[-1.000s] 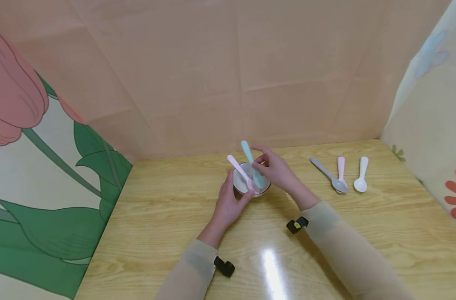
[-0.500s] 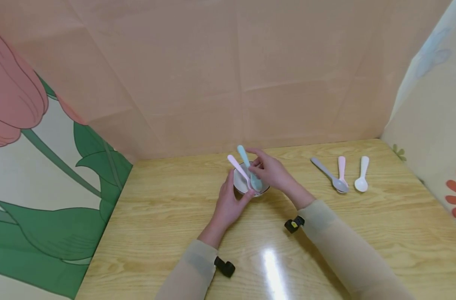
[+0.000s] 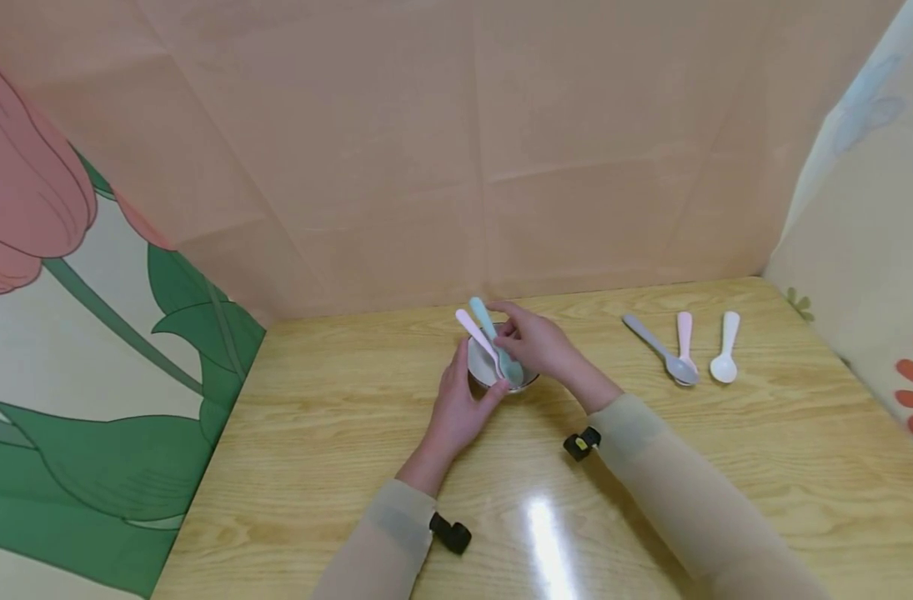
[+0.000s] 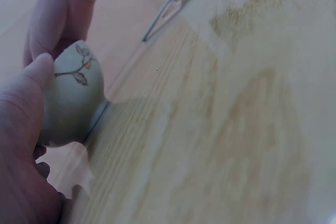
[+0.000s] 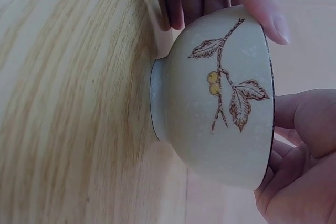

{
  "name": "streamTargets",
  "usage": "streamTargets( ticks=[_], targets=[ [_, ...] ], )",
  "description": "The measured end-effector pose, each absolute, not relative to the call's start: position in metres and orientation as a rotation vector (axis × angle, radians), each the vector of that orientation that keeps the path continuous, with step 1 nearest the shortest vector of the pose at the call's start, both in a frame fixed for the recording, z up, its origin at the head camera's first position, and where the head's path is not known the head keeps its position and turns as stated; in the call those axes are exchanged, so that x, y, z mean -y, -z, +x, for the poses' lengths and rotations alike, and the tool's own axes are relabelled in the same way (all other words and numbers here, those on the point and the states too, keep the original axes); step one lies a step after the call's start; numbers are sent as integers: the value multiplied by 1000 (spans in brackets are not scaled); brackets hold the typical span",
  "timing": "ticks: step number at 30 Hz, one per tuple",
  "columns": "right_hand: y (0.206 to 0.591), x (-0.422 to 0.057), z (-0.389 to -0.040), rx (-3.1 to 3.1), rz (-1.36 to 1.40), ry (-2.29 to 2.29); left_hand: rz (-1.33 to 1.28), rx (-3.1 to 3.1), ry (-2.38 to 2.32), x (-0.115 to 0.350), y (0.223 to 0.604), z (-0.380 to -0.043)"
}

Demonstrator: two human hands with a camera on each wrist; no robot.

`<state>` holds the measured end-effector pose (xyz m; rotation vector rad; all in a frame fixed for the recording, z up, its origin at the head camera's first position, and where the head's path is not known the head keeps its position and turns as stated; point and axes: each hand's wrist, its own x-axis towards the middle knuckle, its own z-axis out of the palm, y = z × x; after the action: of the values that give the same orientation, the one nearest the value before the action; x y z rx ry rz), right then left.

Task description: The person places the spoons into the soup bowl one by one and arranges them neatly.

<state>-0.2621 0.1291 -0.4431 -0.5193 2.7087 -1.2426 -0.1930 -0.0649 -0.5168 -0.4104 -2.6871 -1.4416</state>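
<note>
A small bowl [image 5: 215, 114], cream outside with a brown leafy twig and yellow berries, stands upright on the wooden table. My left hand [image 3: 459, 400] grips its left side, thumb at the near rim and fingers round the wall. Inside the bowl leans a pale pink spoon [image 3: 477, 335], its handle sticking out past the far left rim. With thumb and fingers my right hand [image 3: 542, 343] pinches a light blue spoon [image 3: 480, 313] by the handle, close beside the pink one. The blue spoon's head is down in the bowl. In the wrist views the bowl wall hides both spoons.
To the right on the table [image 3: 336, 450] lie a grey spoon [image 3: 654, 343], its head over that of another pink spoon [image 3: 684, 333], and a white spoon [image 3: 724, 358]. A peach cloth [image 3: 366, 167] hangs behind the table's far edge. Printed cloths flank both sides.
My right hand has moved a little left and lower, bringing the light blue spoon nearer to the pink spoon in the bowl. The left hand and bowl have stayed put.
</note>
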Motion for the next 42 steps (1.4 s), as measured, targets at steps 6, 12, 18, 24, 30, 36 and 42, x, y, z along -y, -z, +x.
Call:
streamTargets(
  ticks=[6,12,18,24,30,36,42],
  targets=[
    [443,-127,-264,-2740,-516,1159,-396,2684,1452,65,516,-192],
    [441,-124,-265,-2777,-504,1067,-387,2689,1449,65,516,-192],
    [442,-123,-266,-2806,-502,1012,-384,2693,1449,64,517,-193],
    [442,-122,-266,-2822,-503,986,-392,2688,1460,64,516,-193],
    [443,-122,-266,-2837,-516,962,-389,2689,1465,64,516,-193],
    [444,-122,-266,-2837,-506,965,-383,2687,1475,64,517,-193],
    [442,-123,-265,-2816,-478,1012,-379,2687,1470,64,518,-193]
  ],
)
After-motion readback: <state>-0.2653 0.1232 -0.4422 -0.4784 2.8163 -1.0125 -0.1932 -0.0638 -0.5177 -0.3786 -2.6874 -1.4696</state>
